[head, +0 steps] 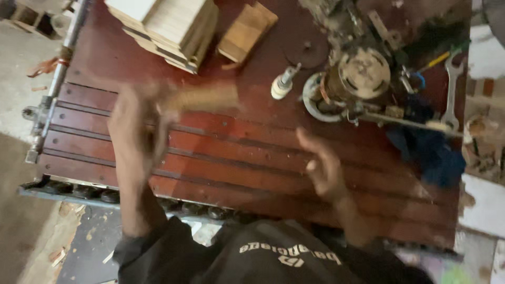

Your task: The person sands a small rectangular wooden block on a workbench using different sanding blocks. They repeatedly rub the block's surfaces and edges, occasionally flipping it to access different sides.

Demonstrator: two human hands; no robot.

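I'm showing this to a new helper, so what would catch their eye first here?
Probably the blurred left hand gripping a pale wooden piece over the dark red slatted table. Next, the round metal motor at the far right, and the stack of light wooden boards at the far edge.

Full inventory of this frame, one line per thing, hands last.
Workbench: one, dark red slatted, fills the middle.
Wooden boards: one stack, pale, top left of bench.
Wooden block: one, tan, right of stack.
Machine part: one, round, metal, dusty, top right.
Wrench: one, silver, far right.
Cloth: one, blue, right edge.
Wooden piece: one, tan, blurred, in left hand.
Left hand: holding the wooden piece.
Right hand: open, empty, above the bench.
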